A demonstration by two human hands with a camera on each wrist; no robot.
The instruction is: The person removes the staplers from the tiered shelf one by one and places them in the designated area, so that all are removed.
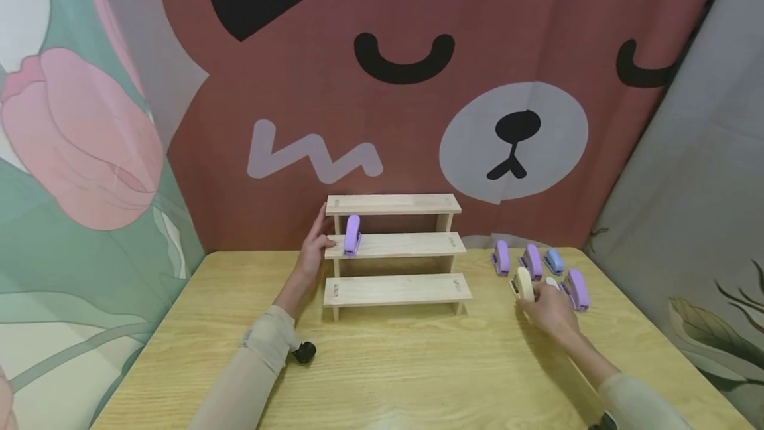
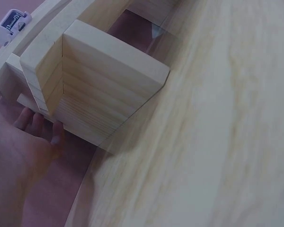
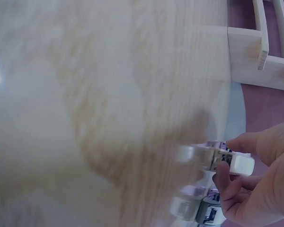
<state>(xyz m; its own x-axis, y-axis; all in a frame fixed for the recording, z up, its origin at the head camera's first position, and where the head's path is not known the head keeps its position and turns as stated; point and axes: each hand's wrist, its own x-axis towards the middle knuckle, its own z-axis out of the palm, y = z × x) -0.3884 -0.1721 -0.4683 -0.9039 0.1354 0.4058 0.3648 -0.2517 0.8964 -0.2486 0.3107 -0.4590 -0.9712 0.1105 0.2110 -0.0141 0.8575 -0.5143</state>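
Observation:
A three-step wooden display shelf [image 1: 396, 290] stands on the table, with a purple stapler [image 1: 352, 235] upright near the left end of its middle step. My left hand [image 1: 310, 255] rests against the shelf's left side, its thumb at the end of the middle step and its fingers reaching up toward the top one. In the left wrist view, the fingertips [image 2: 37, 124] lie along the shelf's rear edges. Over on the right, my right hand [image 1: 555, 314] pinches a cream stapler [image 1: 523, 283] between thumb and fingers. A white stapler [image 1: 552, 282] is partly hidden behind that hand.
Around the right hand stand several more staplers: two purple ones [image 1: 501, 258] [image 1: 530, 261] behind it, a blue one [image 1: 554, 261] farther back, and a purple one [image 1: 576, 289] to its right. The table [image 1: 406, 377] meets a printed curtain [image 1: 406, 131] along its back edge.

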